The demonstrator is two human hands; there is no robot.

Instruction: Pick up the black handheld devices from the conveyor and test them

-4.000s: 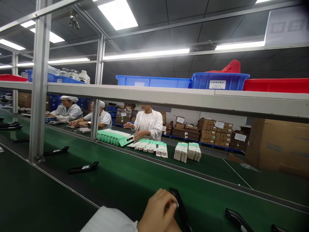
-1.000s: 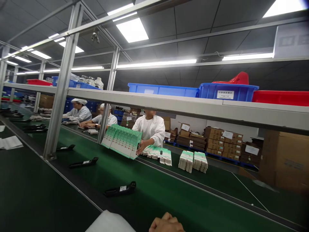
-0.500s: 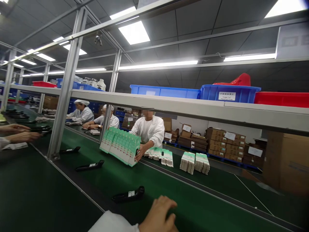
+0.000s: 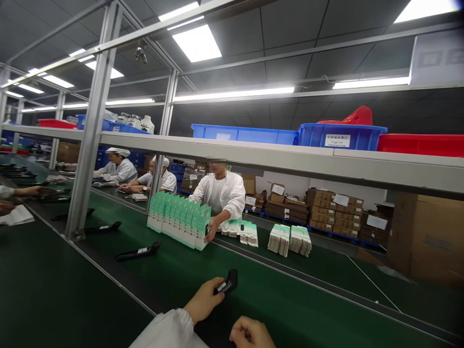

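My left hand [image 4: 205, 299], in a white sleeve, grips a black curved device [image 4: 228, 284] with a small white label, between thumb and fingers above the green belt. Low in the view, my right hand [image 4: 253, 332] is just to the right of it, its fingers curled; whether it holds anything is hidden. Another black device [image 4: 138, 252] lies on the belt to the left, with one more [image 4: 103, 228] beyond it near the metal post.
A person across the belt [image 4: 221, 195] handles a row of green-and-white boxes [image 4: 178, 220]. Stacks of flat cartons [image 4: 279, 239] lie right of them. A metal post [image 4: 89, 130] stands at left, and a shelf [image 4: 253, 154] with bins crosses overhead. Other people's hands are far left.
My left hand has taken hold of the nearest black device and lifted it. My right hand has come into view beside it. The other devices have shifted slightly along the belt to the right.
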